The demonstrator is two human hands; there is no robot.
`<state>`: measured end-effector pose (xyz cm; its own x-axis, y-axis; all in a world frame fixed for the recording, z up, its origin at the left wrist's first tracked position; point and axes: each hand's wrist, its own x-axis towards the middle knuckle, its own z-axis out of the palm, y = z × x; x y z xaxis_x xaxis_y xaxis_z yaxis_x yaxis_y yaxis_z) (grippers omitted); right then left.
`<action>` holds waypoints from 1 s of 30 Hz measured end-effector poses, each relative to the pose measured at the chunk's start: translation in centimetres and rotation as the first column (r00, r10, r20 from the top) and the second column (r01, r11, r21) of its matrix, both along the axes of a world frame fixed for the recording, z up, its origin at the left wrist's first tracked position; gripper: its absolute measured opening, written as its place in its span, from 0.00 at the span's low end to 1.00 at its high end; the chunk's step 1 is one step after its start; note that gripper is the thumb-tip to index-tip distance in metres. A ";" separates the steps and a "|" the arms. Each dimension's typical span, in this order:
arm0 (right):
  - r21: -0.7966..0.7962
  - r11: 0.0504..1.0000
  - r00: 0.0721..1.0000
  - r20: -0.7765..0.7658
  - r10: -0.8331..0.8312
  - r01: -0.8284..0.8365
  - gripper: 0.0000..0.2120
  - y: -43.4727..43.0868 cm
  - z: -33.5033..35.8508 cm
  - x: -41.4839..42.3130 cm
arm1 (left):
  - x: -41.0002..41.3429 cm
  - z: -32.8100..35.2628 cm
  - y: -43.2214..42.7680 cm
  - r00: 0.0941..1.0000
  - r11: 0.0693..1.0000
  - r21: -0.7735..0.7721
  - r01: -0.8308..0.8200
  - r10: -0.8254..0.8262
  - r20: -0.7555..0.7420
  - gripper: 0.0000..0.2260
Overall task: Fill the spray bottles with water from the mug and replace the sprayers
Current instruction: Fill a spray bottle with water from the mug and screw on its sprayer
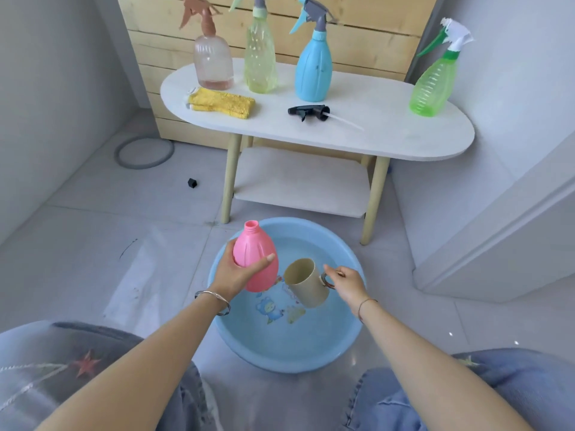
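Carefully now: the left hand (231, 273) wraps the pink bottle (256, 259), its small mouth above the fingers. The right hand (347, 283) pinches the mug (306, 283) handle. Tip fast and water could miss, splashing outside.

No text, label, brand name or number could be read on anything. The only printed marks were the cartoon figures (270, 307) near the middle of the blue basin (280, 356), and any lettering among them was too blurred to read.
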<state>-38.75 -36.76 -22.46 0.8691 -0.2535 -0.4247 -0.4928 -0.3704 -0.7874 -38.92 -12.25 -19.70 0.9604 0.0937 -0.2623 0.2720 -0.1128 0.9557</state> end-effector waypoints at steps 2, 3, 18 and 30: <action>-0.039 0.999 0.999 -0.022 0.031 -0.032 0.20 -0.2 -1.2 -0.3 | 0.3 -0.6 -0.3 1.000 1.000 0.010 0.003 -0.003 -0.013 0.42; -0.067 0.997 0.999 -0.027 0.043 -0.045 0.21 -0.3 -1.8 -0.2 | 0.6 -1.0 -0.5 1.000 1.000 0.021 0.002 -0.002 -0.024 0.39; -0.351 0.915 0.977 0.008 0.215 -0.199 0.22 0.2 -7.1 0.7 | 1.8 -3.1 -0.4 0.999 0.999 0.048 -0.021 0.023 -0.036 0.38; -0.173 0.980 0.995 -0.032 0.091 -0.095 0.18 1.3 -6.6 0.3 | 1.7 -3.0 0.3 0.996 0.996 0.027 -0.085 0.086 -0.030 0.43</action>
